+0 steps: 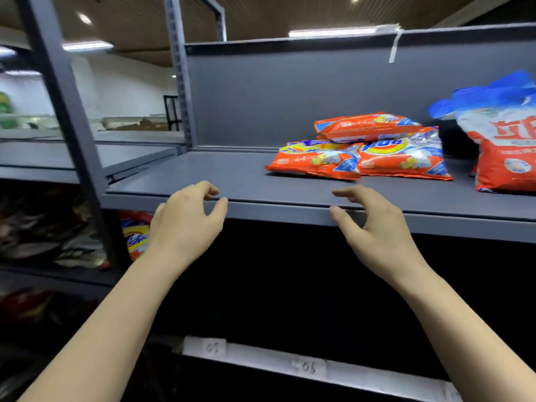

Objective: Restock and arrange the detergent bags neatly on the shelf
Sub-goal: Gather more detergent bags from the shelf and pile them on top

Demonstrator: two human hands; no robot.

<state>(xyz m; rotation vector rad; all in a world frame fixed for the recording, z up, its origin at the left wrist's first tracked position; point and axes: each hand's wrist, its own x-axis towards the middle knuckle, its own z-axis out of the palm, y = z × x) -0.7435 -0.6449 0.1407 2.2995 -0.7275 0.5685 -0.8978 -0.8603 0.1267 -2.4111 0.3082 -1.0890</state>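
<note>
Your left hand (185, 224) and right hand (377, 230) both empty, fingers loosely curled, hovering at front edge of grey shelf (203, 172). Three orange detergent bags (359, 149) piled on shelf, right of middle; bigger red-white bag (504, 143) standing further right.

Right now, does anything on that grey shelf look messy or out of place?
Yes. The three orange detergent bags lie flat in a loose pile, one tilted across the other two, not lined up. The tall bag at the right stands upright apart from them. Both hands hang empty at the shelf's front edge.
</note>
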